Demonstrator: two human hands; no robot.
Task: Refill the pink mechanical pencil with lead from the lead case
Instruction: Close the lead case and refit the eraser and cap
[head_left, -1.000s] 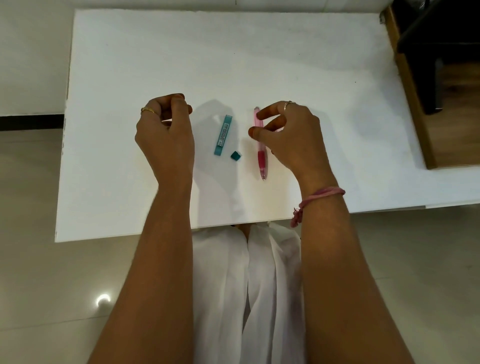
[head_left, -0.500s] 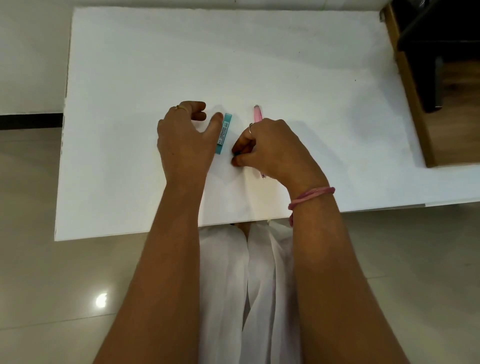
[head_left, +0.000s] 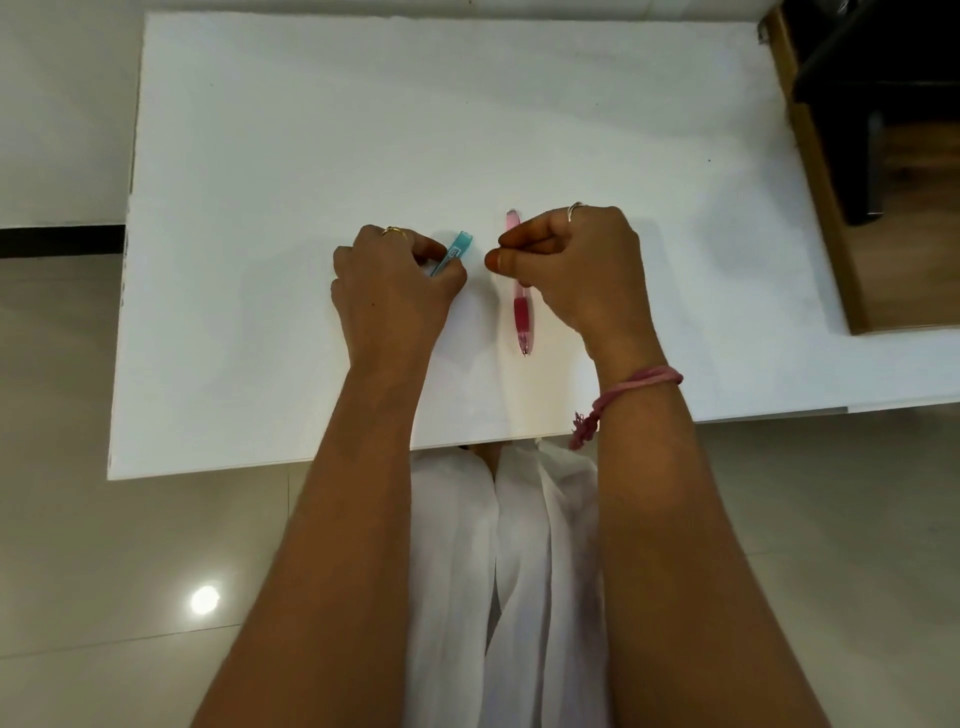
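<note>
The teal lead case (head_left: 458, 249) is tilted over the white table (head_left: 311, 156), and my left hand (head_left: 395, 286) grips its lower end between thumb and fingers. The pink mechanical pencil (head_left: 521, 317) lies flat on the table with its tip toward me, its middle hidden under my right hand (head_left: 576, 265). That hand hovers over the pencil with thumb and forefinger pinched tight, just right of the case's open end. The small teal cap is no longer on the table; I cannot see it in the pinch.
A wooden cabinet (head_left: 826, 218) with a dark object on it stands against the table's right side. The table's near edge (head_left: 311, 460) runs just in front of my white-clothed lap (head_left: 498, 571). Glossy floor tiles lie on the left.
My left hand closed on the lead case and tilted it. My right hand reached to the small teal cap, which left the table, then rose pinched above the pencil.
</note>
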